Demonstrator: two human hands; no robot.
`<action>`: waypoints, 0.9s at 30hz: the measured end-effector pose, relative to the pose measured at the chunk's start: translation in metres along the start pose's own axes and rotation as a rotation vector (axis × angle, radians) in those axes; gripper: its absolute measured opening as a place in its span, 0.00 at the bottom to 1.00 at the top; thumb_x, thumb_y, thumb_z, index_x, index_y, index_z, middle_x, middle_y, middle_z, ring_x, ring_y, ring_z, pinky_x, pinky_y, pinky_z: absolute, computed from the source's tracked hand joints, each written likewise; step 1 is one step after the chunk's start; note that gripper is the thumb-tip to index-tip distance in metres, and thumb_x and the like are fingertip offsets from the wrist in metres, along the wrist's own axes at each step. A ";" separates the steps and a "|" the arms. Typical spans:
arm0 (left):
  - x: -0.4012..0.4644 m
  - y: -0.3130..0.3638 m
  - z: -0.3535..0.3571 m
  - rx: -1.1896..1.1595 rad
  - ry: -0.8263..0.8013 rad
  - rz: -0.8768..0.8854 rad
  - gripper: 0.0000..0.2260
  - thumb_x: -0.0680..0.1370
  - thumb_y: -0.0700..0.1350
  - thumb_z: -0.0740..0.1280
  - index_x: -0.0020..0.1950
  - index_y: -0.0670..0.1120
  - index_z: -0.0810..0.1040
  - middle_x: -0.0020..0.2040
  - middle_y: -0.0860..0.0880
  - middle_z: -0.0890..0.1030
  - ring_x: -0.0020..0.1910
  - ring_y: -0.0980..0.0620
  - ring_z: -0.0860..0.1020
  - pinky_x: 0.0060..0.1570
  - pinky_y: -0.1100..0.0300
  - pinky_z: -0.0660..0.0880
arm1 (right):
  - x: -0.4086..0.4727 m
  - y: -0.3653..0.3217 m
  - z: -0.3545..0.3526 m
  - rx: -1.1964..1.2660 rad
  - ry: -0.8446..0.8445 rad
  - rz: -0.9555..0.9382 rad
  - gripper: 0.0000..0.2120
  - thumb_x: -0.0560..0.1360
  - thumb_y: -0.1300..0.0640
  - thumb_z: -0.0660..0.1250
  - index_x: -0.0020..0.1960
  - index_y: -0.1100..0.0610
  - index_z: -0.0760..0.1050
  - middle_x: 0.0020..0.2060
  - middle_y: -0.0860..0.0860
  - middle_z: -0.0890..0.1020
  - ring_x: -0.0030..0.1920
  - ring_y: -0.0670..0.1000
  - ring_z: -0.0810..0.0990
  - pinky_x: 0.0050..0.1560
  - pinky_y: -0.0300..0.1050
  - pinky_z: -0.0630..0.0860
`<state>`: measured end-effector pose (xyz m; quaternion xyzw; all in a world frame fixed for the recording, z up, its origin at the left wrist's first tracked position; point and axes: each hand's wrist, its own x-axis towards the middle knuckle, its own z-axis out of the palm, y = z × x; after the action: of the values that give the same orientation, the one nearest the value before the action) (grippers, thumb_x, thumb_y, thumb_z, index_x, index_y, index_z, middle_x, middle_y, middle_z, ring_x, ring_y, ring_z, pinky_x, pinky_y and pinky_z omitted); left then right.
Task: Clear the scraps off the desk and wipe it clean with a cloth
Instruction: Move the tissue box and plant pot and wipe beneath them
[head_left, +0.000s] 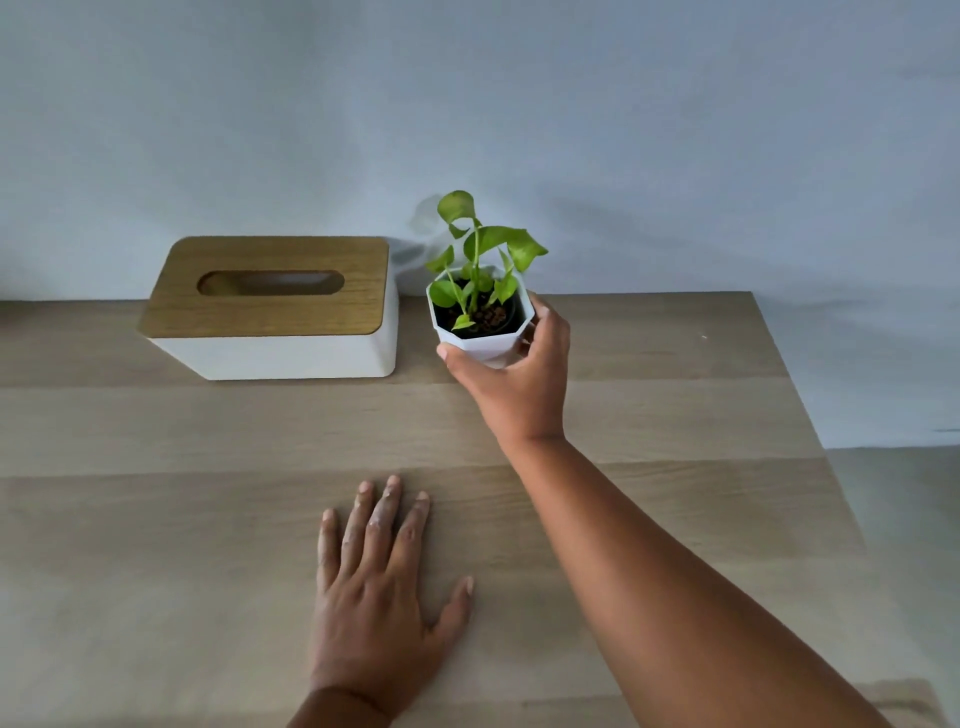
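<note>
My right hand grips a small white faceted pot with a green leafy plant, at the back of the wooden desk near the wall. Thumb and fingers wrap round the pot's lower part. Whether the pot stands on the desk or is lifted slightly, I cannot tell. My left hand lies flat, palm down, on the desk near the front middle, fingers straight and spread. No cloth is in view. One tiny pale speck lies near the desk's back right corner.
A white tissue box with a wooden lid stands at the back, just left of the pot. A pale wall runs behind the desk. The desk's right edge slants down toward the front right, with floor beyond it.
</note>
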<state>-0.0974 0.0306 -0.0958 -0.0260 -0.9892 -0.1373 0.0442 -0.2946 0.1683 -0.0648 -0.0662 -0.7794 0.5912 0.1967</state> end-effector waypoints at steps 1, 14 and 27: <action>0.000 0.000 -0.001 0.004 -0.006 -0.003 0.39 0.70 0.67 0.67 0.76 0.46 0.73 0.80 0.45 0.65 0.81 0.43 0.59 0.75 0.33 0.59 | 0.000 0.000 0.004 0.001 -0.005 0.001 0.44 0.56 0.44 0.84 0.68 0.50 0.71 0.61 0.46 0.72 0.62 0.46 0.78 0.59 0.49 0.80; -0.001 0.000 0.000 -0.009 -0.038 -0.029 0.40 0.71 0.68 0.67 0.77 0.48 0.70 0.81 0.46 0.63 0.82 0.44 0.56 0.75 0.33 0.58 | 0.002 -0.003 0.040 0.019 -0.052 0.006 0.44 0.57 0.49 0.85 0.69 0.54 0.71 0.62 0.50 0.73 0.63 0.46 0.76 0.62 0.47 0.78; 0.001 0.001 -0.001 -0.019 -0.014 -0.024 0.41 0.68 0.68 0.69 0.76 0.48 0.73 0.80 0.45 0.66 0.81 0.42 0.60 0.74 0.32 0.61 | 0.012 0.000 0.051 -0.033 -0.064 0.010 0.44 0.57 0.48 0.85 0.68 0.53 0.71 0.61 0.50 0.73 0.60 0.40 0.75 0.55 0.24 0.70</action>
<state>-0.0977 0.0309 -0.0942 -0.0155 -0.9884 -0.1472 0.0352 -0.3250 0.1266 -0.0730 -0.0543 -0.7947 0.5809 0.1674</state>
